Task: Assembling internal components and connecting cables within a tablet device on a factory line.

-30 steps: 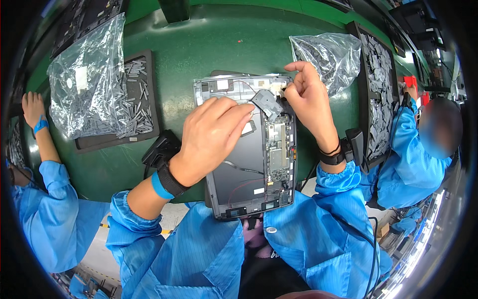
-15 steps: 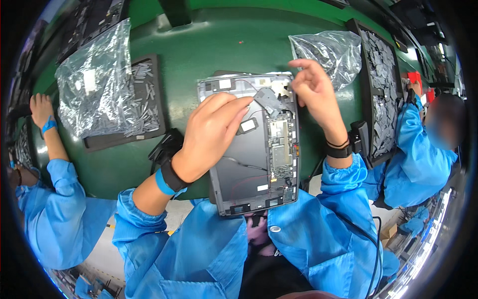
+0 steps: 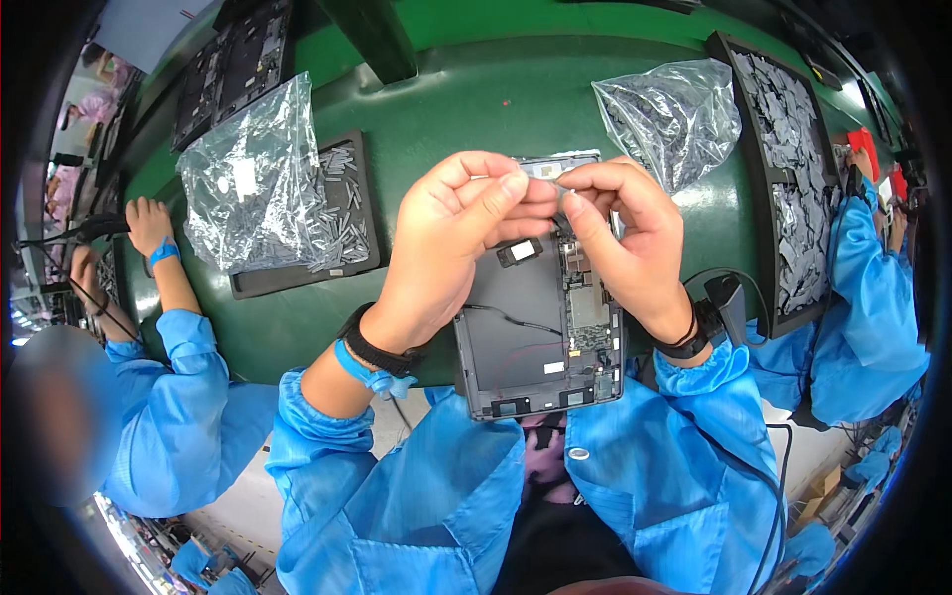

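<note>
My left hand (image 3: 441, 233) and my right hand (image 3: 635, 243) are raised close together over the upper end of an opened tablet-like device (image 3: 506, 352). Thumb and forefinger are pressed together on each hand, with the fingertips almost meeting. Whatever lies between them is too small or hidden to name. Below, the device shows a large dark panel, a green-grey circuit board (image 3: 588, 307) along its right side and a thin black cable (image 3: 508, 317). A small black part with a white label (image 3: 520, 252) rests on the panel beside my left fingers. My hands cover much of the device's top end.
At left, a clear plastic bag (image 3: 248, 188) lies over a dark tray (image 3: 367, 213) of small grey strips. Another bag (image 3: 674, 119) of dark pieces sits at the back right, beside a long black tray (image 3: 759, 198) holding grey pieces. Co-workers in blue sit on both sides.
Both hands have come together above the device, and the right fingers have closed from a looser pose. The whole view has shifted, moving most things slightly right.
</note>
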Tool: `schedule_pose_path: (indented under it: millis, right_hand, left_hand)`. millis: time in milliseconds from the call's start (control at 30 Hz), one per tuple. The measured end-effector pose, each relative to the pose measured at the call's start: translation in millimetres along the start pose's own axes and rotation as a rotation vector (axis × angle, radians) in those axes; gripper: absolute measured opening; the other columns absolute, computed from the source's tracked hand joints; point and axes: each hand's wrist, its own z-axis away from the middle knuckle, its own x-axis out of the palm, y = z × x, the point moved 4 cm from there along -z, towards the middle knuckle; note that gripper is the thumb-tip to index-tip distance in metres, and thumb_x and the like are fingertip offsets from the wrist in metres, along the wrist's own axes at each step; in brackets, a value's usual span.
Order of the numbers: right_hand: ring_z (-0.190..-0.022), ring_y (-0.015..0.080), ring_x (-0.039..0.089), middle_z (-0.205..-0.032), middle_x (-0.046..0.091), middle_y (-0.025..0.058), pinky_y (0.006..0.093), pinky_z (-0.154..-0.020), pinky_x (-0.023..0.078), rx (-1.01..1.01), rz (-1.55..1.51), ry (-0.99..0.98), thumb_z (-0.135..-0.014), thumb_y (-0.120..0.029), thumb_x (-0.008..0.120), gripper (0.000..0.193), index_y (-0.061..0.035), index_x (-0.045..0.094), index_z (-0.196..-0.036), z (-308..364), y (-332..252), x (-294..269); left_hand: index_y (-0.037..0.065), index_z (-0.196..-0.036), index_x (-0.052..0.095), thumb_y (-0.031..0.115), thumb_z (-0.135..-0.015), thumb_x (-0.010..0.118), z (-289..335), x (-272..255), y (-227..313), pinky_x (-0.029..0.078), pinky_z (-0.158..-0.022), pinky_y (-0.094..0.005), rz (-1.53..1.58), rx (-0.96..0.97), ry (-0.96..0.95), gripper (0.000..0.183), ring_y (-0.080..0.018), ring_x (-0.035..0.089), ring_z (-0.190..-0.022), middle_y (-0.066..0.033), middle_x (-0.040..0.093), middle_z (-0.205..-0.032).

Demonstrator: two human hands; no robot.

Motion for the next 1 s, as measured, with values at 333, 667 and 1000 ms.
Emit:
schedule_pose_path:
  millis: [333, 667, 1000]
  right_hand:
    - [-0.051, 0.007, 0.05, -0.079, 0.062, 0.004, 0.0232, -0.047, 0.039, -0.062, 0.182, 0.051, -0.081, -0.004, 0.071, 0.01, -0.0023, 0.068, -0.09, -14, -19, 5]
    - [-0.052, 0.004, 0.049, -0.075, 0.062, 0.003, 0.022, -0.046, 0.037, 0.172, -0.05, 0.076, -0.08, -0.003, 0.072, 0.011, -0.0008, 0.069, -0.09, -15, 2, -9]
    - [-0.063, 0.0214, 0.059, -0.073, 0.06, 0.0078, 0.0305, -0.055, 0.047, -0.279, 0.354, 0.036, -0.077, -0.004, 0.074, 0.01, -0.0029, 0.067, -0.084, -32, -17, -17]
  left_hand:
    - [0.0, -0.117, 0.06, 0.015, -0.098, 0.057, -4, 23, -8, 0.05, -0.097, -0.0369, 0.211, 0.127, 0.116, 0.024, -0.0221, 0.063, -0.108, -0.0154, 0.062, -0.123]
    - [-0.002, -0.109, 0.067, 0.009, -0.092, 0.067, -10, 12, -12, 0.05, -0.088, -0.0266, -0.001, 0.255, 0.143, 0.021, -0.0137, 0.063, -0.098, -0.0097, 0.068, -0.107]
    - [-0.006, -0.109, 0.066, 0.007, -0.091, 0.066, -17, 18, -2, 0.052, -0.089, -0.0315, -0.22, 0.34, 0.132, 0.022, -0.019, 0.065, -0.095, -0.0129, 0.069, -0.103]
